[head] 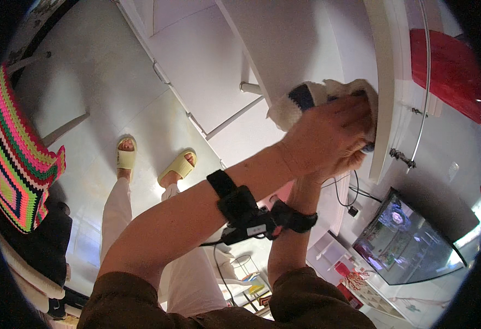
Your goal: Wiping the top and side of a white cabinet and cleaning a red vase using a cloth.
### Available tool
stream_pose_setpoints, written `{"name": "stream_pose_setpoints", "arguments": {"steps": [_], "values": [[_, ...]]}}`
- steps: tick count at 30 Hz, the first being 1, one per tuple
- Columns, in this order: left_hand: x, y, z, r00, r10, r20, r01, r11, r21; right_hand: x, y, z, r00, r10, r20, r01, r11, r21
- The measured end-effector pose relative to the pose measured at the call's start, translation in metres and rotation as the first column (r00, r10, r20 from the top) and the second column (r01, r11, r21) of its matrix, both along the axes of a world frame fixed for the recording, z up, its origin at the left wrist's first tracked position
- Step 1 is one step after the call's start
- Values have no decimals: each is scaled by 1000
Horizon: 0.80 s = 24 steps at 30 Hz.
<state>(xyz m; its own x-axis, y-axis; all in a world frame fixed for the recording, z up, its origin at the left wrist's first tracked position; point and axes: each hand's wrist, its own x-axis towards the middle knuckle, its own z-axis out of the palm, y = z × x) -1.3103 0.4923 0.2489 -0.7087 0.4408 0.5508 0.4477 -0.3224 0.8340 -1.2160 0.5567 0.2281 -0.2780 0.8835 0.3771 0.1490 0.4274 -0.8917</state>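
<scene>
A bunched cream cloth (285, 111) with dark blue patches is held up beside a white panel edge. My left hand (326, 127) is closed over it, fingers pressed into the folds. Just below, touching the left hand, my right hand (343, 162) is curled around a lower part of the cloth, where a bit of dark blue shows; most of its fingers are hidden. Both wrists wear black straps with small devices, which overlap in the view.
White cabinet doors (199, 74) with metal handles run beside me. A metal rail (423, 103) and a red glossy object (448, 70) are at the right. Below them are a television (409, 242) and hanging cables (355, 189). A colourful crocheted cover (14, 164) lies at the far left.
</scene>
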Motion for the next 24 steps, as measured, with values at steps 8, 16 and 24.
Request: {"name": "stream_pose_setpoints", "arguments": {"steps": [8, 16, 24], "values": [[-27, -27, -62, 936, -111, -335, -58, 887, -457, -36, -27, -45, 972, 209, 106, -212, 977, 21], [-6, -58, -52, 902, -242, -357, -57, 754, -655, -9, -52, -21, 891, 213, 401, -183, 977, -111], [4, -46, 4, 1000, 22, -18, -24, 984, -176, -24, -64, 20, 996, -89, 25, 89, 996, 31]]}}
